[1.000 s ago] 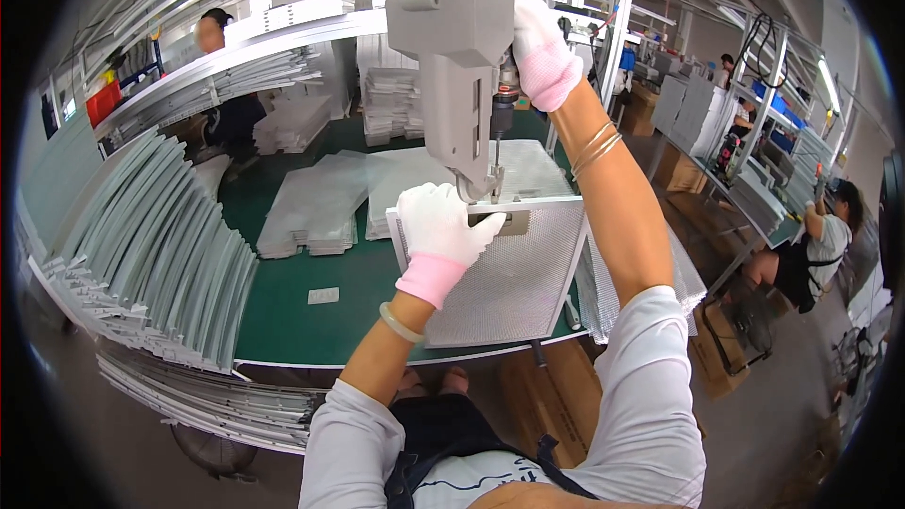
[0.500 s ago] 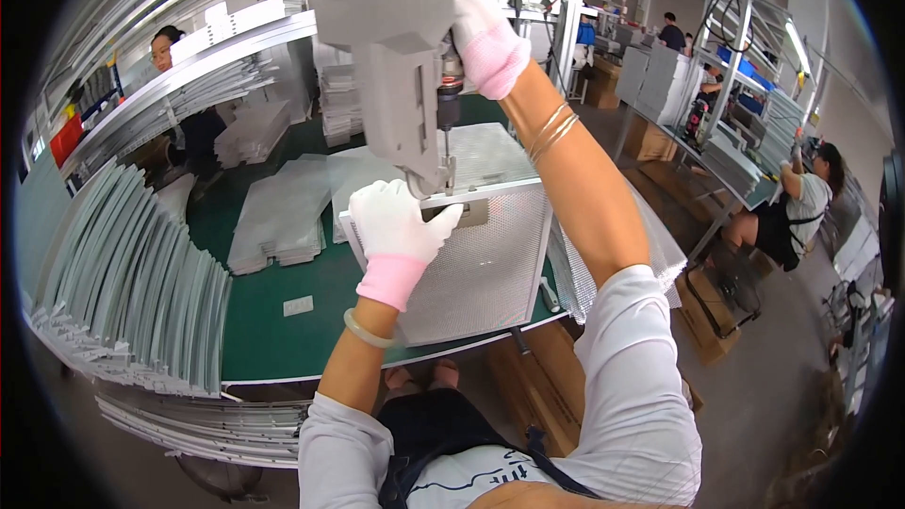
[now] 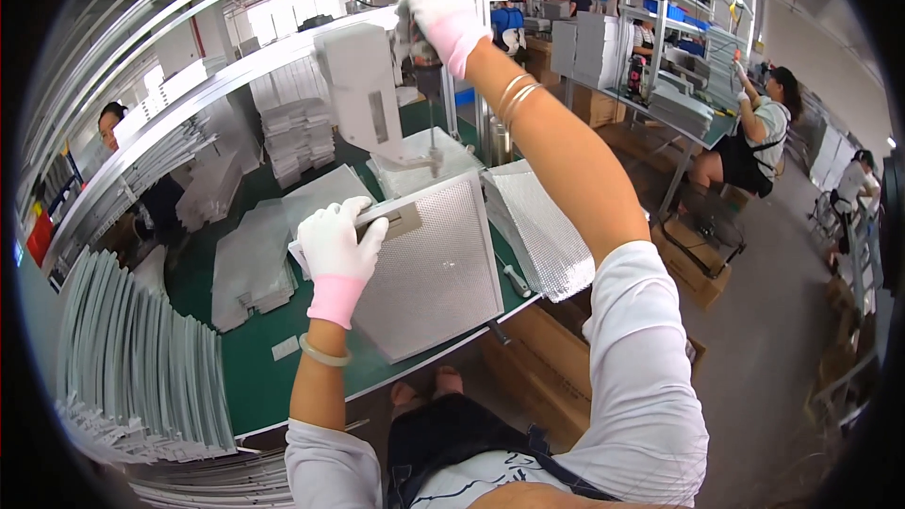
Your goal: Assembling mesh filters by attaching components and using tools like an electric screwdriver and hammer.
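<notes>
A framed mesh panel [image 3: 438, 269] stands tilted on the green bench, its top edge toward the far side. My left hand [image 3: 337, 250], in a white glove with a pink cuff, grips its upper left edge, thumb in front near a small greyish plate [image 3: 403, 219]. High above the panel, my gloved right hand [image 3: 443, 17] is closed around an orange-topped electric screwdriver [image 3: 427, 71]. Its thin bit points down, blurred, near the panel's top edge; whether it touches cannot be told. Left of the screwdriver hangs a grey housing [image 3: 353, 85].
Mesh sheets [image 3: 542, 236] and a loose hand screwdriver [image 3: 516, 280] lie right of the panel. Flat sheets [image 3: 250, 269] are piled to the left, beyond a row of upright grey strips [image 3: 141, 353]. Cardboard boxes [image 3: 542, 358] stand below the bench. Co-workers sit farther off.
The electric screwdriver has risen off the panel's top edge, and the grey housing has drawn back from me. My left hand keeps its hold on the panel. The whole view has shifted.
</notes>
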Available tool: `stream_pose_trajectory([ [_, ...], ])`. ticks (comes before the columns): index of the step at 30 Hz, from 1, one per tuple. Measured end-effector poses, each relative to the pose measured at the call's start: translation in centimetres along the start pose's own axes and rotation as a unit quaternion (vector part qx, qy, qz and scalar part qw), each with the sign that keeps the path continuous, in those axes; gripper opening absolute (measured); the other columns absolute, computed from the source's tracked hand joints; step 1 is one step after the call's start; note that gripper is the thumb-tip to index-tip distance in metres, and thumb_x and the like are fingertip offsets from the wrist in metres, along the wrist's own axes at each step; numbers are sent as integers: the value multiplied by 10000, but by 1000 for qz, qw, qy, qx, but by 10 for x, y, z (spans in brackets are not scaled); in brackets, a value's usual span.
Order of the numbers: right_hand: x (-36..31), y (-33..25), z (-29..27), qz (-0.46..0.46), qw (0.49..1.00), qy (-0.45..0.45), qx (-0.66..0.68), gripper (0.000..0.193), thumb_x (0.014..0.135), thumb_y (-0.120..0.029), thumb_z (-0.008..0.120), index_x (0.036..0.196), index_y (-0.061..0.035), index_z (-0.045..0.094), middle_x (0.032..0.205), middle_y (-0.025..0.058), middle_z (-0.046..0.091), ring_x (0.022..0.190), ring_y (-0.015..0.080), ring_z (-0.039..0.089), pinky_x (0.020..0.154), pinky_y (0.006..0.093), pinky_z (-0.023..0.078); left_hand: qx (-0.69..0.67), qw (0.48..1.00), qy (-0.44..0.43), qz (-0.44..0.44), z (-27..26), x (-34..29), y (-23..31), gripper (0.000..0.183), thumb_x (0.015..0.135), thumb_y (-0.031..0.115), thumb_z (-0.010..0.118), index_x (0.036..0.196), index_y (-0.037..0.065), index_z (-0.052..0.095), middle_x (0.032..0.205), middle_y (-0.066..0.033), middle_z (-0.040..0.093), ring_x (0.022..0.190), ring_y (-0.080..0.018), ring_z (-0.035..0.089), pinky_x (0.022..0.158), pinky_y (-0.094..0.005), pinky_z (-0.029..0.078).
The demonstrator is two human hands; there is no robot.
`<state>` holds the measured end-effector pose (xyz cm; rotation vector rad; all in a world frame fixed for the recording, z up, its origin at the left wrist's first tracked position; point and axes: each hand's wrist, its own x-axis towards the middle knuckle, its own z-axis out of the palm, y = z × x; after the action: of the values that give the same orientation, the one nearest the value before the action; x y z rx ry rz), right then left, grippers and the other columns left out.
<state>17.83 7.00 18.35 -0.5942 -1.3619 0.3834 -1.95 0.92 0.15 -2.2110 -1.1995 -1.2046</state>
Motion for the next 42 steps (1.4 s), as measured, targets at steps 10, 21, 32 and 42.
stream_pose_trajectory([
  [10,-69,34,-45,-20,992,-6,-126,418,870,-259,567,1210,-19,530,1098,109,614,991,188,576,870,292,448,-86,986,-72,-127,-27,-8,-21,216,780,176,666,933,31,616,800,-116,643,747,-228,640,708,-309,487],
  [21,-317,148,-83,139,827,-243,-488,341,866,-256,564,1112,-20,559,1061,179,588,977,320,577,873,385,449,-216,816,-88,-528,-49,-239,-201,317,804,168,631,1031,-53,626,868,-152,660,778,-191,605,736,-294,474],
  [32,-348,237,-74,300,659,-345,-597,287,876,-303,534,971,-32,518,1011,195,587,920,364,604,790,445,487,35,798,-216,-561,-10,-282,-175,295,762,156,567,1040,80,630,1001,-146,644,948,-343,600,851,-416,468],
  [42,-330,188,27,433,832,-278,-209,264,941,-220,460,1068,-10,557,728,68,587,594,133,567,550,296,471,-80,853,-140,-497,-23,-329,-220,353,782,205,549,1097,67,629,984,-156,617,921,-296,600,848,-367,466],
])
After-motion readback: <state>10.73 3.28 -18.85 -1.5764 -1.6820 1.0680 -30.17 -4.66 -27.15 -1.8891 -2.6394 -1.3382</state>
